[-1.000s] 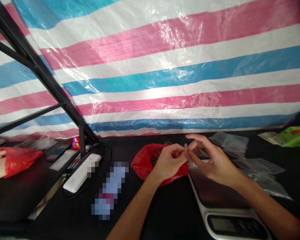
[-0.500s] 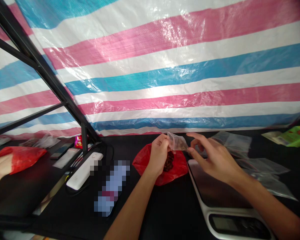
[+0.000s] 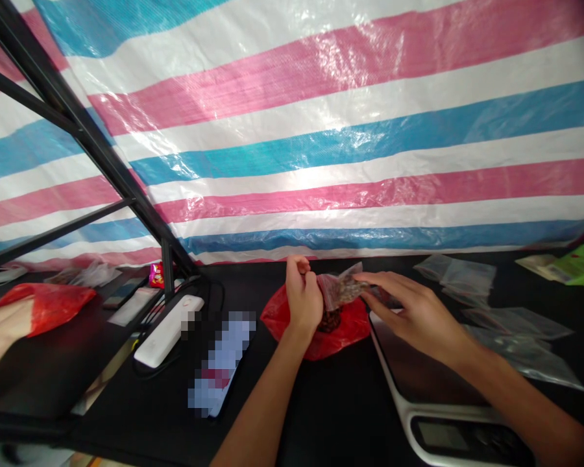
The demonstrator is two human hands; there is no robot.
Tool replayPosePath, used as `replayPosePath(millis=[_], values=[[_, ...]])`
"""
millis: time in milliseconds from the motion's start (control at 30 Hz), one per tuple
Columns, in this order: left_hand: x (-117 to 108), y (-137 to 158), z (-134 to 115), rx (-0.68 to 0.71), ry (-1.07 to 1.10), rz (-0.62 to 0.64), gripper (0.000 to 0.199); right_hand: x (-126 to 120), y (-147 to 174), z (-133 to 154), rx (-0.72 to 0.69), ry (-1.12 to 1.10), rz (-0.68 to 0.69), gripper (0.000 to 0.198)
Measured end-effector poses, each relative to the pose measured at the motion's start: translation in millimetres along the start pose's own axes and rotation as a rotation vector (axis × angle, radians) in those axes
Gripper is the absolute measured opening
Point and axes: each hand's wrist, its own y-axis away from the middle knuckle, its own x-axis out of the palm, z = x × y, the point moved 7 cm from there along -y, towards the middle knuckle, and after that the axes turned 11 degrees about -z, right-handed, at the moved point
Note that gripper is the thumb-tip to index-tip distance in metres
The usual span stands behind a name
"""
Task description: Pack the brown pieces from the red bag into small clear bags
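A small clear zip bag (image 3: 343,290) with brownish bits in it hangs over an opened red plastic bag (image 3: 343,340), which holds dark brown pieces (image 3: 328,321). My left hand (image 3: 305,298) is closed at the zip bag's left edge, fingers curled; its exact hold is partly hidden. On the other side my right hand (image 3: 413,308) pinches the bag's right end between thumb and fingers. Under the right hand and forearm lies a digital scale (image 3: 418,370) with a dark plate and a display at the front.
Flat clear zip bags (image 3: 472,279) lie at the right, beside a green packet (image 3: 581,264). To the left are a blurred-out phone (image 3: 224,363), a white power strip (image 3: 168,331) with cables, and a black metal frame (image 3: 111,175). Another person's hand is inside a red bag (image 3: 61,306).
The zip bag has turned, its contents now showing more at the right end. My right fingers have closed on that end, while the left fingers have curled upward.
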Motion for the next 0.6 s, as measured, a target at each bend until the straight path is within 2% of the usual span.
replayPosePath(millis=[33, 100, 167, 233, 333, 600], values=[[0.0, 1.9, -9.9, 0.169, -0.114, 0.03, 0.022, 0.6, -0.2, 1.4, -0.033, 0.036, 0.004, 0.032], [13.3, 15.0, -25.8, 0.483, -0.298, 0.249, 0.039, 3.0, 0.7, 2.0, -0.084, 0.102, 0.014, 0.033], [27.9, 32.0, -28.3, 0.638, -0.399, 0.513, 0.058, 4.2, 2.2, -0.5, -0.107, 0.148, 0.001, 0.032], [35.6, 42.2, -24.8, 0.688, -0.479, 0.659, 0.075, 4.7, 3.8, -4.1, -0.103, 0.159, -0.018, 0.031], [38.8, 42.6, -18.0, 0.676, -0.587, 0.692, 0.084, 4.9, 5.4, -7.0, -0.066, 0.114, -0.024, 0.029], [31.2, 29.2, -22.1, 0.667, -0.648, 0.564, 0.087, 7.3, 2.8, 7.6, 0.008, -0.069, 0.084, 0.037]])
